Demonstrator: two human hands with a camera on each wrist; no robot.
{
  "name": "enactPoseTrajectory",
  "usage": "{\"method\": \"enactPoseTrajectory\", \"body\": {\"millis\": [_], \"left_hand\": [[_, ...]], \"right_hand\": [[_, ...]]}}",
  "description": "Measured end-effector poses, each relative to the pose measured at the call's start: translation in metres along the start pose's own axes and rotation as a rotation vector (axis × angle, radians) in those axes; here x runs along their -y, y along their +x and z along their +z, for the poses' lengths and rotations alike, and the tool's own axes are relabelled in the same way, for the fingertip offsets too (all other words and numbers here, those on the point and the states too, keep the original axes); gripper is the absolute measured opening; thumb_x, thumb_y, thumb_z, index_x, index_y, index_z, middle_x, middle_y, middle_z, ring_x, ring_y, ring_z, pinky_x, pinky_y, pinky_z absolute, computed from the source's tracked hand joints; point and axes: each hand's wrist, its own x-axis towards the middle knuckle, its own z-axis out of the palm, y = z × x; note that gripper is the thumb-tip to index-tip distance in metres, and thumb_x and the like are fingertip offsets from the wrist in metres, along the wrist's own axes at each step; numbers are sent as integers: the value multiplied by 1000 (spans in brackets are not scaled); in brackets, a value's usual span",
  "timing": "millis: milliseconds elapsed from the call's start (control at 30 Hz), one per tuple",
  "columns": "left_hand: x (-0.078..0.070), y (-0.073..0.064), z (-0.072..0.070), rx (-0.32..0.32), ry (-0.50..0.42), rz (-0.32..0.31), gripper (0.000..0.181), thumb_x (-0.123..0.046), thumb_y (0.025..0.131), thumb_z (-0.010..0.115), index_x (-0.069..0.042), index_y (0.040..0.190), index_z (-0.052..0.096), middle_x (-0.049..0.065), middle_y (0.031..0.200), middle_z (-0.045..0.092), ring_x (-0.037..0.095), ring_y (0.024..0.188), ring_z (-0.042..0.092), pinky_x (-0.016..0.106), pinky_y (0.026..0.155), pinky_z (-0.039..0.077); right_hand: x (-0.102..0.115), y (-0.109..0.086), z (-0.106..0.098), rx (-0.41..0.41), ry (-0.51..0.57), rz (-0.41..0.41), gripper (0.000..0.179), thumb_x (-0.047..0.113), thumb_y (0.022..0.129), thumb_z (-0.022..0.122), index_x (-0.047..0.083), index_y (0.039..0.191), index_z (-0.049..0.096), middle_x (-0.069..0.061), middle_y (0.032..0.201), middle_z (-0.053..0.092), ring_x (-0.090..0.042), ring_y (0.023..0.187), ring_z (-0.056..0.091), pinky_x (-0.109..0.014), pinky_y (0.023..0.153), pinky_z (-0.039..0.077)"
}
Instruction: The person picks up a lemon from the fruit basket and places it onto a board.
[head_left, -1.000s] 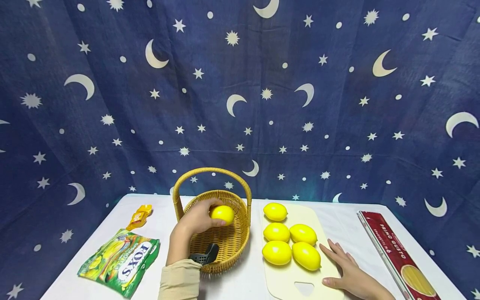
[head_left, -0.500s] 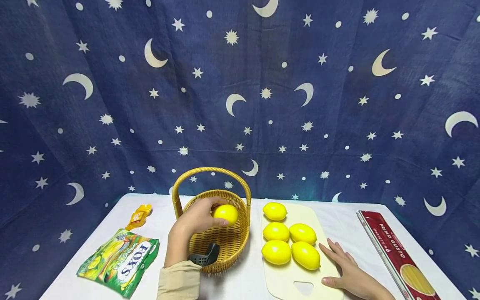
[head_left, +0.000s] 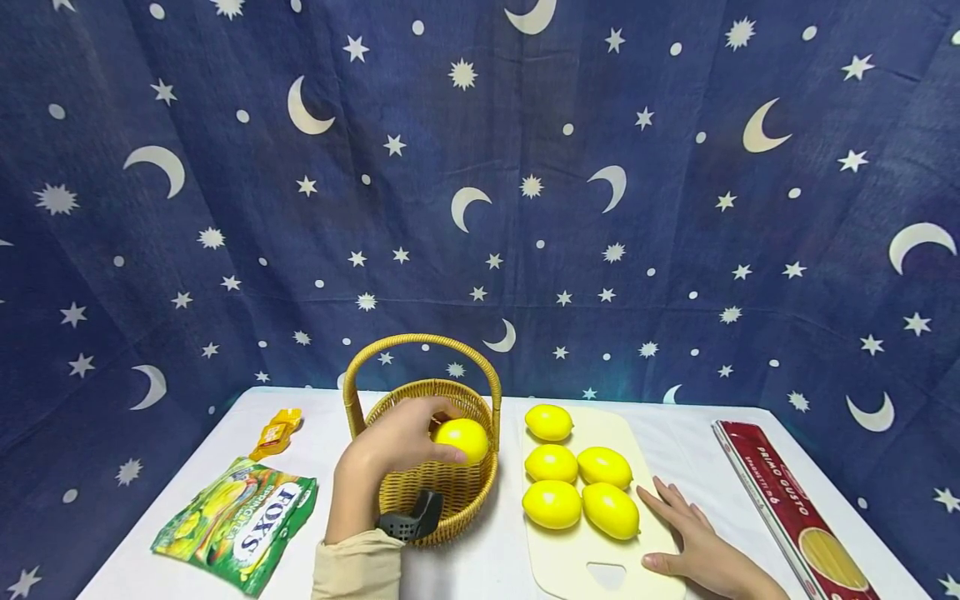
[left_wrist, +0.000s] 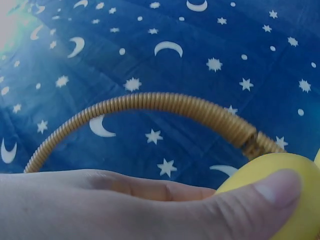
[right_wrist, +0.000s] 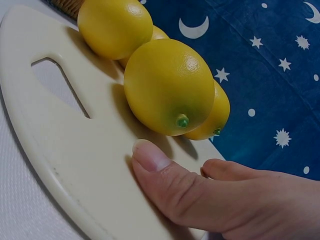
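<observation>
My left hand grips a lemon between thumb and fingers, over the wicker basket. In the left wrist view the thumb lies across the lemon, beside the arched basket handle. Several more lemons sit grouped on a cream cutting board to the right of the basket. The right hand rests at the board's right edge with fingers spread. In the right wrist view its thumb lies on the board, close to the nearest lemon.
On the left lie a green Fox's candy bag and a small orange wrapped candy. A red spaghetti pack lies at the right. Behind the white-covered table hangs a blue star-and-moon curtain.
The left hand has carried its lemon slightly to the right, toward the basket's right rim. The right hand and the lemons on the board stay where they were.
</observation>
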Motion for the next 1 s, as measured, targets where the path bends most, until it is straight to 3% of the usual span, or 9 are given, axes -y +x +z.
{"method": "enactPoseTrajectory", "body": {"millis": [467,600,833,1000], "left_hand": [[-46,-2,8,92,51,84,42,-34,68,84,-17,104,69,-11,87,63,8,77,54,23,69,46],[-57,0,12,99,91,137,45,-37,69,83,-18,107,69,-11,90,64,6,78,53,21,71,46],[-80,8,23,50,156,268,53,-36,73,80,-19,121,64,-8,115,65,7,99,57,23,89,48],[-96,22,41,-72,169,407,56,-38,76,77,-21,126,60,-9,120,62,6,104,59,19,91,49]], "right_hand": [[0,0,0,-2,16,-1,97,40,73,77,3,148,29,-31,154,4,-52,139,-8,-70,105,-12],[1,0,1,-20,28,7,98,41,71,78,4,147,30,-29,155,5,-51,139,-8,-69,106,-13],[1,0,0,-23,35,11,99,42,70,79,4,147,31,-29,155,5,-50,140,-8,-69,106,-15],[-1,0,0,-22,27,-4,96,41,72,78,5,147,31,-29,155,5,-52,139,-8,-71,105,-13]]}}
